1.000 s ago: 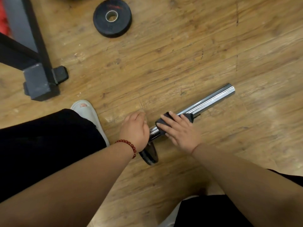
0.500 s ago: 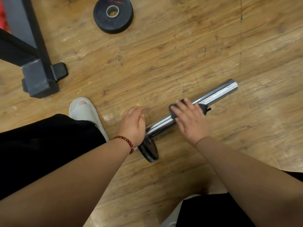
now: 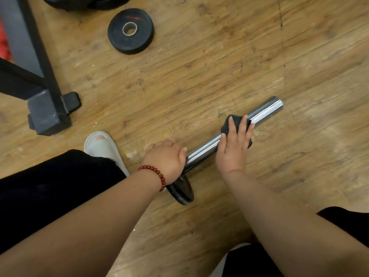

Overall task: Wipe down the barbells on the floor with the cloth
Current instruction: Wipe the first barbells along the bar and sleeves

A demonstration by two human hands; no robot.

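A chrome barbell sleeve [image 3: 265,111] lies slanted on the wood floor, its free end pointing up and right. A black collar disc [image 3: 181,192] sits at its near end. My right hand [image 3: 233,146] lies flat with straight fingers over a black cloth [image 3: 227,124], pressing it onto the sleeve a little short of the free end. My left hand [image 3: 165,156], with a red bead bracelet at the wrist, is curled over the sleeve near the collar and holds it.
A small black weight plate [image 3: 130,31] lies flat at the upper middle, with larger black plates [image 3: 83,3] at the top edge. A dark metal rack foot [image 3: 48,114] stands at the left. My foot in a grey slipper [image 3: 103,148] rests beside my left hand.
My right hand has slid the cloth up along the sleeve from near the collar toward the free end. My left hand has stayed at the collar end.
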